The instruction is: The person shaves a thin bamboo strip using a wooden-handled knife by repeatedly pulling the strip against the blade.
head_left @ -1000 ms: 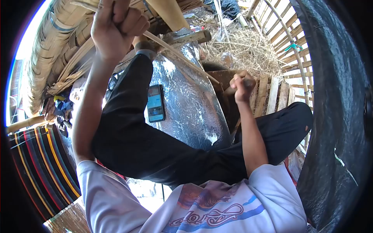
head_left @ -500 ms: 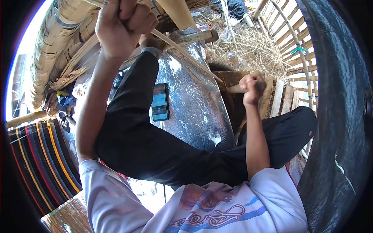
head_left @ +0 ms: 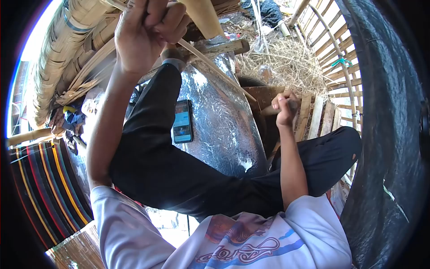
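My left hand (head_left: 145,40), high at the left of the view, is closed around a thin pale bamboo strip (head_left: 215,69). The strip slants down to the right from this fist, its far end close to my right hand. My right hand (head_left: 285,108) is closed on a wooden handle (head_left: 269,110) that juts out to the left. What the handle belongs to is hard to make out against the dark gap behind it. Between my bent legs, a phone (head_left: 182,121) with a lit screen lies on a shiny silver sheet (head_left: 219,121).
Woven bamboo (head_left: 49,67) rises at the left above a striped cloth (head_left: 49,193). Dry straw (head_left: 286,65) covers the ground ahead, beside a slatted bamboo fence (head_left: 342,67). A dark plastic sheet (head_left: 385,134) hangs at the right. A wooden bar (head_left: 230,47) lies near my foot.
My left hand has shifted slightly right and down, its fingers a little rearranged on the strip. My right hand sits slightly further left. The whole view has shifted a little.
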A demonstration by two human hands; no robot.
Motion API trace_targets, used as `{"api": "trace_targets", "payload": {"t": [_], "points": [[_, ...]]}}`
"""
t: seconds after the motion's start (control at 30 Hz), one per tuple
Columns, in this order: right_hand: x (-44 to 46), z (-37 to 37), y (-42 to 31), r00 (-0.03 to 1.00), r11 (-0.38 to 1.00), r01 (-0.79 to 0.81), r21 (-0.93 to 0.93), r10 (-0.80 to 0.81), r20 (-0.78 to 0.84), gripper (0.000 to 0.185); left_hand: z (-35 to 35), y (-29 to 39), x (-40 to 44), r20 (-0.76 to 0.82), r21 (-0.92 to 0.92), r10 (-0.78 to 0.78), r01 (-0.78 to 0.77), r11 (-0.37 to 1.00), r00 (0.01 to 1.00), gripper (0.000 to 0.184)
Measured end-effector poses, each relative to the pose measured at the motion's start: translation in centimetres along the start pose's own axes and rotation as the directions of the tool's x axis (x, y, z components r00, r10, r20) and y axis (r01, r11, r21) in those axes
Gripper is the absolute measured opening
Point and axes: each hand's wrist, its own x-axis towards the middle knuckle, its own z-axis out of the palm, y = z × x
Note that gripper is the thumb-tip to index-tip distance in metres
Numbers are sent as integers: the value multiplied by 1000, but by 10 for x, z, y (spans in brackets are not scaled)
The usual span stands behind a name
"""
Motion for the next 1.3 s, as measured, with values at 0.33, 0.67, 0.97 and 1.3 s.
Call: {"api": "trace_targets", "payload": {"t": [0.33,0.67,0.97,1.3], "points": [[-4,-4,7,1000,998,1,-65,-2,-7,16,-6,-5,-2,-37,-35,55,-56,998,998,47],[1,3,6,999,995,31,-94,-30,16,15,1,-6,6,-80,11,40,-39,999,996,48],[5,11,-14,994,986,94,137,-101,47,17,-1,-5,6,-108,28,26,-23,999,994,49],[6,13,-21,988,982,128,142,-138,67,22,-11,-5,3,-100,-4,34,-34,999,994,49]]}}
